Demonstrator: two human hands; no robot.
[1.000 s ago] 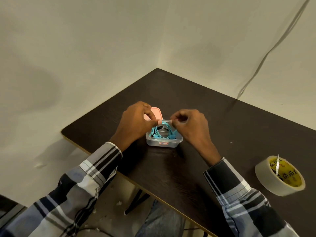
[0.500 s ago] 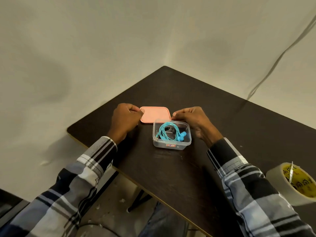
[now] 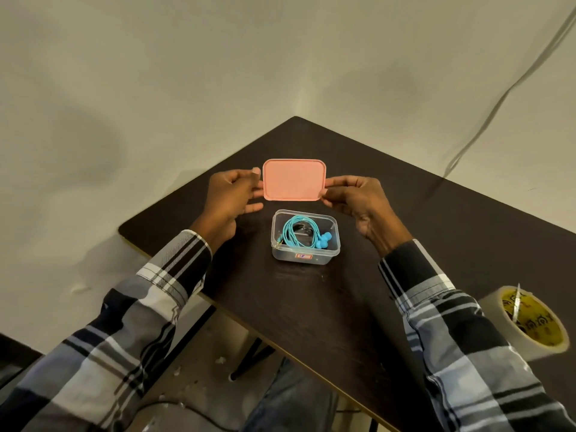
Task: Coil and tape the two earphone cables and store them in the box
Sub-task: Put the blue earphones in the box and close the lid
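On the table (image 3: 389, 244), a dark top whose corner points to twelve o'clock, everything I need sits near the middle. At four o'clock, by the edge, the tape (image 3: 526, 322) rests on its side, out of my way since, as I judge it, the taping is done. The box (image 3: 305, 236) stands open at the centre, close to me so I can see into it. Just past it, at twelve o'clock, I hold the lid (image 3: 294, 179) raised off the table and facing me, one short edge in each hand, so I can bring it down square on the box. My left hand (image 3: 230, 198) pinches its nine o'clock edge; my right hand (image 3: 355, 198) pinches the three o'clock edge. In the box lie the cables (image 3: 296, 233), a blue coil over something dark I cannot make out.
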